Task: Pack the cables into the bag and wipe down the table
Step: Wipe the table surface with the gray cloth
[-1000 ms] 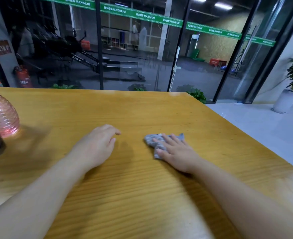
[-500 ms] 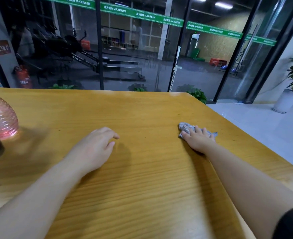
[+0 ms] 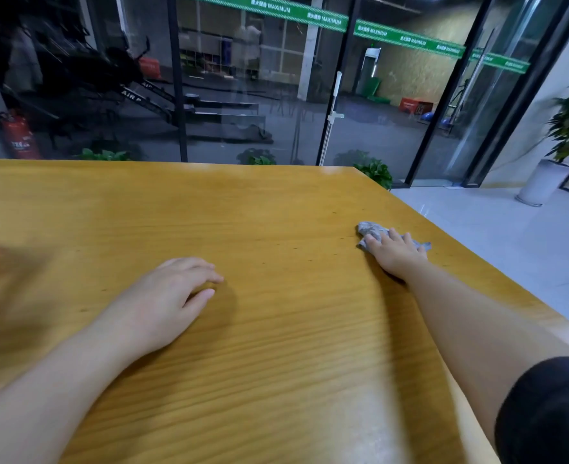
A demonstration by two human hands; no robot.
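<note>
Right hand (image 3: 397, 252) lies flat on the grey cloth (image 3: 370, 231), fingers extended and pressing it to the table (image 3: 276, 202), so it can be dragged as a wipe; cloth bunches out just past the fingertips, near the table's right edge. Left hand (image 3: 169, 301) rests on the wood well apart, relaxed, holding nothing, likely bracing. Cables and bag not visible.
</note>
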